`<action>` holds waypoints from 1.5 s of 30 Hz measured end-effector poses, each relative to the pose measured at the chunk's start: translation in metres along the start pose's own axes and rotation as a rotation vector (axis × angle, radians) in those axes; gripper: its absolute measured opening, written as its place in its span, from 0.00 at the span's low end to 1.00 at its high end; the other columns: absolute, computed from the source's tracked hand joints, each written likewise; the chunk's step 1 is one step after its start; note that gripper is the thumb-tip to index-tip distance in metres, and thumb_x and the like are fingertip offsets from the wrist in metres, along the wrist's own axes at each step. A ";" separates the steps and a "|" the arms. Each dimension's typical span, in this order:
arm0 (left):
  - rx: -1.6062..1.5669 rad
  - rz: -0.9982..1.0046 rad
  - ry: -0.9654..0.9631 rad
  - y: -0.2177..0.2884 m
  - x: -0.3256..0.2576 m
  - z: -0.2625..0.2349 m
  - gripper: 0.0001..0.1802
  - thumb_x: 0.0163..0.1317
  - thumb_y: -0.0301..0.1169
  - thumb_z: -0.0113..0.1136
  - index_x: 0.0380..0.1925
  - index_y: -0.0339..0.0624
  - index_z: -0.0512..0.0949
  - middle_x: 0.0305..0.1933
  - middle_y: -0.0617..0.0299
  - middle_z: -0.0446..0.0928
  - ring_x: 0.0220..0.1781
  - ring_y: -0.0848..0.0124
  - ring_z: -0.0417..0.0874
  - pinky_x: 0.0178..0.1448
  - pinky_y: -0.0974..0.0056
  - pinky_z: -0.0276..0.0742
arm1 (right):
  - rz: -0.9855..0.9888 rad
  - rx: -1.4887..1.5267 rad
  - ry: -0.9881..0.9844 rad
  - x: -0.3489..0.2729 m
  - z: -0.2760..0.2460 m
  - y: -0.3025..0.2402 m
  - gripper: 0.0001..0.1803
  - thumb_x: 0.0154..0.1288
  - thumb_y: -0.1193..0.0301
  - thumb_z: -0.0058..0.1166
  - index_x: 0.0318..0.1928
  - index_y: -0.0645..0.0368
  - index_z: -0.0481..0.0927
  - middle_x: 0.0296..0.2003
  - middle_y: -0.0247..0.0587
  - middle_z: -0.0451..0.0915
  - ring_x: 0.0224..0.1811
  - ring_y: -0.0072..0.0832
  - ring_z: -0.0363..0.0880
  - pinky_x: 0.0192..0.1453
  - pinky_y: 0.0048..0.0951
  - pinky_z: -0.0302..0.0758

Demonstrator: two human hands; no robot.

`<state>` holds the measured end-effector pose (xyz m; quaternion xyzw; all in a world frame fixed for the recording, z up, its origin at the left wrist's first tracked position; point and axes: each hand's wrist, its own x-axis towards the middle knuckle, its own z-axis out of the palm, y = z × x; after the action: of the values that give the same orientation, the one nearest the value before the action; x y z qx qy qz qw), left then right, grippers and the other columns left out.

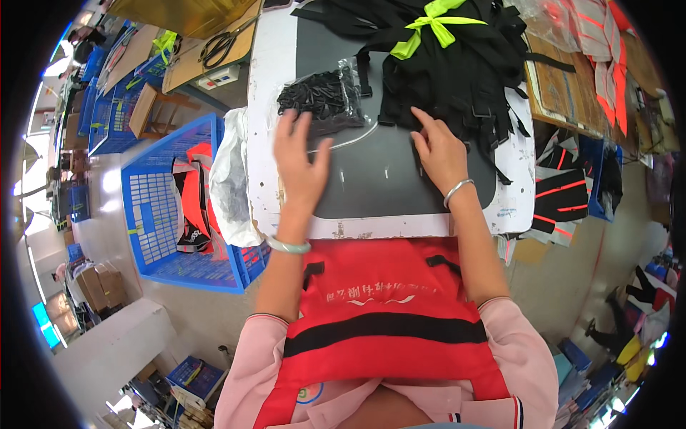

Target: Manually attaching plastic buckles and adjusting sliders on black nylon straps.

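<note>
At the upper centre of the frame, the left hand (pixel 300 166), fingers spread wide, is at the lower-left edge of a clear bag of black pieces (pixel 321 96), while the right hand (pixel 441 156), thumb and forefinger apart, overlaps the black strap bundle's (pixel 446 79) lower edge, contact unclear for both.

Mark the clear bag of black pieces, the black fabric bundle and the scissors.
Clear bag of black pieces (pixel 321 99): head view, middle of the bag.
Black fabric bundle (pixel 443 77): head view, its dark fabric.
Scissors (pixel 229 38): head view, near the handles.
</note>
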<state>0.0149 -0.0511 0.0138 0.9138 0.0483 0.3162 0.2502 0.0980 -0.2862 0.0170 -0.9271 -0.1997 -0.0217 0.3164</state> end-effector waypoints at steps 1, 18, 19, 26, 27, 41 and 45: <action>-0.133 0.062 -0.062 0.019 0.007 0.006 0.27 0.51 0.29 0.65 0.54 0.40 0.72 0.58 0.49 0.70 0.60 0.52 0.70 0.64 0.54 0.63 | 0.007 -0.008 0.009 -0.002 0.000 0.001 0.20 0.58 0.68 0.56 0.53 0.51 0.74 0.35 0.40 0.76 0.33 0.39 0.79 0.33 0.37 0.76; -0.399 -0.056 -0.199 0.054 0.155 0.098 0.11 0.54 0.25 0.54 0.38 0.35 0.78 0.31 0.49 0.80 0.33 0.56 0.82 0.42 0.58 0.76 | -0.148 0.252 0.231 -0.039 0.020 0.016 0.08 0.58 0.75 0.51 0.39 0.59 0.79 0.31 0.44 0.76 0.35 0.42 0.75 0.42 0.36 0.69; -0.522 -0.124 -0.242 0.060 0.154 0.090 0.12 0.53 0.25 0.54 0.39 0.35 0.77 0.31 0.48 0.80 0.31 0.56 0.82 0.39 0.59 0.76 | -0.152 0.264 0.237 -0.039 0.020 0.014 0.08 0.58 0.75 0.51 0.39 0.59 0.79 0.31 0.44 0.76 0.35 0.42 0.75 0.42 0.36 0.69; -0.360 0.076 -0.406 0.085 0.063 0.057 0.21 0.50 0.29 0.59 0.46 0.40 0.72 0.41 0.48 0.72 0.43 0.50 0.77 0.44 0.55 0.75 | -0.106 0.313 0.192 -0.040 0.015 0.012 0.09 0.57 0.74 0.51 0.38 0.59 0.80 0.33 0.45 0.78 0.38 0.44 0.75 0.44 0.39 0.70; -0.312 0.005 -0.455 0.083 0.049 0.057 0.23 0.51 0.34 0.63 0.48 0.41 0.72 0.40 0.49 0.71 0.40 0.50 0.77 0.43 0.55 0.74 | -0.088 0.317 0.174 -0.040 0.015 0.009 0.09 0.57 0.74 0.51 0.38 0.59 0.80 0.33 0.45 0.78 0.38 0.44 0.75 0.44 0.39 0.70; -0.272 0.142 -0.246 0.087 -0.016 0.042 0.17 0.62 0.29 0.52 0.52 0.37 0.71 0.38 0.47 0.71 0.39 0.50 0.73 0.42 0.53 0.69 | 0.102 0.903 0.210 -0.059 0.035 0.008 0.10 0.65 0.68 0.53 0.40 0.63 0.79 0.26 0.34 0.77 0.26 0.16 0.70 0.29 0.20 0.67; -0.446 0.010 -0.240 0.097 -0.041 0.040 0.14 0.63 0.28 0.52 0.49 0.38 0.73 0.40 0.46 0.73 0.42 0.47 0.74 0.45 0.54 0.71 | 0.155 0.928 0.094 -0.059 0.035 0.008 0.12 0.64 0.67 0.56 0.41 0.64 0.77 0.28 0.33 0.78 0.27 0.15 0.72 0.31 0.18 0.71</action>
<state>-0.0002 -0.1624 0.0118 0.8672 -0.0573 0.2095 0.4481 0.0439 -0.2924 -0.0252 -0.6981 -0.1040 0.0517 0.7065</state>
